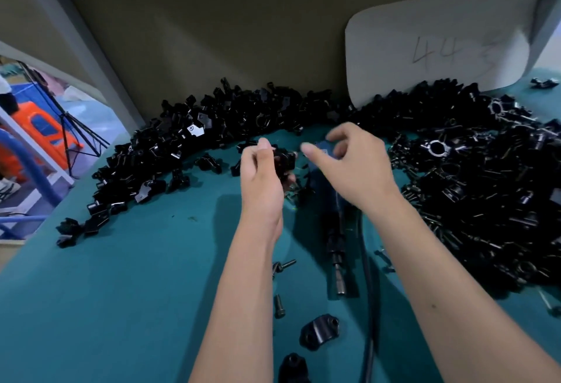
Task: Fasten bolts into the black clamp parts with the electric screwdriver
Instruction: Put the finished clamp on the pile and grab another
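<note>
Black and glossy, the clamp part (pixel 283 161) sat gripped in the left hand (pixel 261 176) above the teal table (pixel 136 276), half hidden by fingers; the blurred right hand (pixel 349 164) hovered loosely curled, covering the screwdriver (pixel 332 215) lying beneath

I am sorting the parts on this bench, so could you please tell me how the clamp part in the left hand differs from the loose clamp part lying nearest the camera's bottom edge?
The held clamp part is lifted off the green mat, gripped by the left hand; the loose clamp part lies flat on the mat, untouched. The held one is partly hidden by fingers; the loose one shows its arched middle and two bolt holes plainly. Both are black.
</note>
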Motion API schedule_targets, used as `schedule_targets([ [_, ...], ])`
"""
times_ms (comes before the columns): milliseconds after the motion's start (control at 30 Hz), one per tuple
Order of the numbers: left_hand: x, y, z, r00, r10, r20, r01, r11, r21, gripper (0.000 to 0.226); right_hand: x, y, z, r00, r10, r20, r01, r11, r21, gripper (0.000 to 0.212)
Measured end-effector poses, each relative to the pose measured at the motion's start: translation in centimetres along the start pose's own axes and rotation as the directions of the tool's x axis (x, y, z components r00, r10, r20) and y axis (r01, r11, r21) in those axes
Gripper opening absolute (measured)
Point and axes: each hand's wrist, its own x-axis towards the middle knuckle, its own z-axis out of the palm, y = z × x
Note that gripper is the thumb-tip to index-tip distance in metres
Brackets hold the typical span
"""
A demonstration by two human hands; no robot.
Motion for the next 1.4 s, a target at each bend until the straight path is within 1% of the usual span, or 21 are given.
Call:
schedule_targets([
  [67, -0.6, 0.3, 1.3, 1.0, 0.024, 0.007, -0.024, 1.0, -0.016, 0.037, -0.2, -1.4, -1.3, 0.982, -0.114, 0.153, 0.078, 0.971, 0.228, 0.033],
  [100, -0.9, 0.5, 2.0, 0.999, -0.008, 0.035, 0.01, 0.998, -0.067, 0.04, -0.3, -1.9, -2.0, 0.957, -0.188, 0.22, 0.133, 0.961, 0.244, 0.028],
  [167, -1.9, 0.6, 3.6, 0.986, -0.113, 0.125, 0.137, 0.968, -0.208, 0.049, -0.3, -2.2, -3.9, 0.925, -0.282, 0.256, 0.237, 0.952, 0.192, 0.021],
  [233, -3.0, 0.4, 5.3, 0.968, -0.17, 0.183, 0.207, 0.956, -0.208, 0.049, 0.0, -1.6, -6.6, 0.94, -0.252, 0.232, 0.229, 0.966, 0.12, 0.026],
  [300, -3.9, 0.2, 7.1, 0.963, -0.113, 0.247, 0.112, 0.994, 0.017, 0.033, 0.4, -0.5, -9.9, 0.96, -0.153, 0.233, 0.148, 0.988, 0.037, 0.025],
  [367, -4.8, 0.5, 9.5, 0.926, -0.033, 0.376, -0.066, 0.966, 0.248, 0.031, 0.6, 0.8, -13.4, 0.974, -0.048, 0.222, 0.074, 0.991, -0.111, 0.024],
  [433, -5.5, 0.8, 12.5, 0.863, 0.032, 0.503, -0.277, 0.865, 0.419, 0.032, 0.7, 2.2, -16.9, 0.984, 0.026, 0.178, 0.02, 0.968, -0.251, 0.026],
  [500, -6.0, 0.5, 15.6, 0.788, 0.112, 0.605, -0.503, 0.683, 0.529, 0.028, 0.5, 3.2, -20.0, 0.993, 0.055, 0.108, -0.015, 0.941, -0.339, 0.027],
  [533, -6.3, 0.3, 17.0, 0.77, 0.15, 0.62, -0.559, 0.627, 0.542, 0.021, 0.6, 3.7, -21.3, 0.997, 0.05, 0.066, -0.022, 0.93, -0.368, 0.026],
  [567, -6.7, 0.1, 18.3, 0.755, 0.192, 0.627, -0.592, 0.612, 0.525, 0.014, 0.7, 4.1, -22.5, 0.999, 0.045, 0.018, -0.034, 0.917, -0.397, 0.026],
  [633, -7.4, -0.4, 20.2, 0.729, 0.263, 0.631, -0.631, 0.615, 0.472, 0.025, 1.2, 5.0, -23.9, 0.995, 0.076, -0.06, -0.095, 0.895, -0.437, 0.025],
  [700, -7.9, -1.3, 21.5, 0.702, 0.234, 0.673, -0.643, 0.614, 0.457, 0.036, 1.8, 6.0, -24.4, 0.983, 0.173, -0.065, -0.181, 0.832, -0.525, 0.027],
  [767, -8.1, -2.2, 22.0, 0.69, 0.178, 0.702, -0.615, 0.656, 0.438, 0.038, 2.4, 7.0, -24.3, 0.961, 0.27, -0.051, -0.241, 0.741, -0.626, 0.031],
  [867, -7.8, -3.1, 21.8, 0.71, 0.24, 0.662, -0.601, 0.697, 0.392, 0.029, 3.1, 7.6, -24.5, 0.946, 0.297, -0.131, -0.306, 0.683, -0.663, 0.035],
  [933, -6.8, -3.2, 21.5, 0.75, 0.266, 0.606, -0.574, 0.717, 0.395, 0.019, 4.0, 7.4, -24.4, 0.948, 0.243, -0.204, -0.316, 0.669, -0.673, 0.041],
  [1000, -5.4, -3.2, 21.0, 0.798, 0.224, 0.559, -0.523, 0.718, 0.459, 0.01, 5.8, 6.7, -23.4, 0.968, 0.149, -0.202, -0.248, 0.698, -0.672, 0.039],
  [1067, -3.9, -3.1, 20.3, 0.84, 0.141, 0.523, -0.468, 0.676, 0.569, 0.008, 8.2, 5.9, -21.4, 0.989, 0.11, -0.099, -0.148, 0.711, -0.687, 0.034],
  [1133, -2.4, -3.0, 19.5, 0.876, 0.091, 0.473, -0.425, 0.611, 0.668, 0.014, 10.7, 5.4, -18.5, 0.985, 0.166, 0.043, -0.089, 0.71, -0.698, 0.024],
  [1267, 1.1, -2.5, 18.2, 0.919, 0.075, 0.387, -0.382, 0.403, 0.831, 0.021, 15.2, 6.6, -12.5, 0.932, 0.253, 0.26, 0.044, 0.634, -0.772, 0.02],
  [1333, 2.8, -2.2, 17.8, 0.931, 0.068, 0.36, -0.357, 0.387, 0.85, 0.02, 17.3, 7.9, -10.3, 0.923, 0.269, 0.275, 0.086, 0.553, -0.829, 0.034],
  [1400, 4.0, -2.1, 17.6, 0.933, 0.065, 0.355, -0.351, 0.385, 0.853, 0.019, 19.1, 9.2, -8.3, 0.905, 0.335, 0.261, 0.041, 0.543, -0.839, 0.063],
])
